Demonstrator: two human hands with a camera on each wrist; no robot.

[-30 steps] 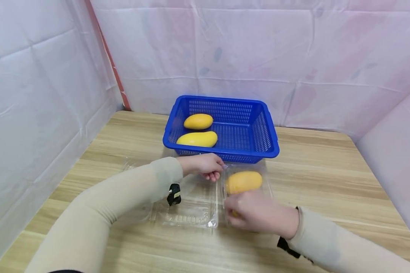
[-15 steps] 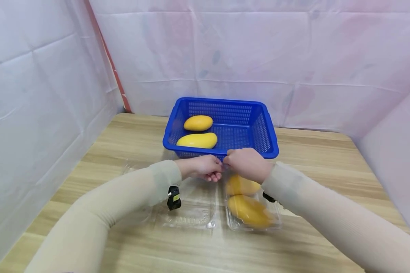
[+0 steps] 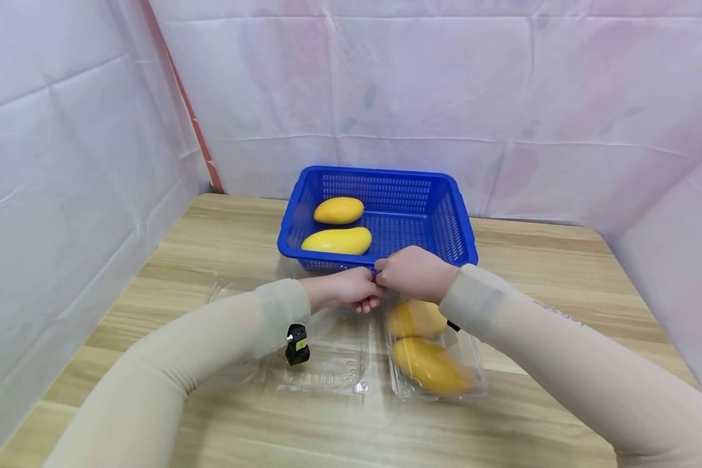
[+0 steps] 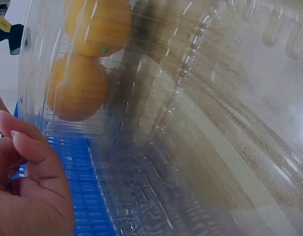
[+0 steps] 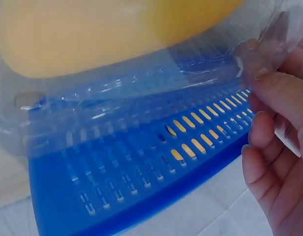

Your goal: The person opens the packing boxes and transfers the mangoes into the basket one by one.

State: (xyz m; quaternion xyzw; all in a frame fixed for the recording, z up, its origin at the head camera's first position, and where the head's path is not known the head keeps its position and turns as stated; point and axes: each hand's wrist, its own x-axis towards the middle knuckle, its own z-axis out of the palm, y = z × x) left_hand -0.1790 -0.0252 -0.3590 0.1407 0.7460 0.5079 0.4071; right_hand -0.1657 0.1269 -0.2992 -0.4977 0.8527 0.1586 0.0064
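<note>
A clear plastic clamshell container (image 3: 398, 387) lies open on the table, with two yellow mangoes, the far mango (image 3: 418, 318) and the near mango (image 3: 429, 365), in its right half. A flat clear plastic section (image 3: 327, 380) spreads to the left. My left hand (image 3: 351, 286) pinches the plastic at its far middle edge, fingers curled. Right beside it, my right hand (image 3: 418, 276) grips the same edge; the right wrist view shows the thumb pressed on the clear plastic. Both mangoes show through the plastic in the left wrist view.
A blue basket (image 3: 380, 171) stands just behind the hands, holding two more mangoes, a rear mango (image 3: 339, 210) and a front mango (image 3: 336, 240). More clear plastic (image 3: 225, 283) lies under the left forearm. White sheets enclose the wooden table (image 3: 550, 286).
My right hand has left the near mango and moved up to the far edge, beside the left hand, and takes hold of the plastic. The left hand has stayed nearly still.
</note>
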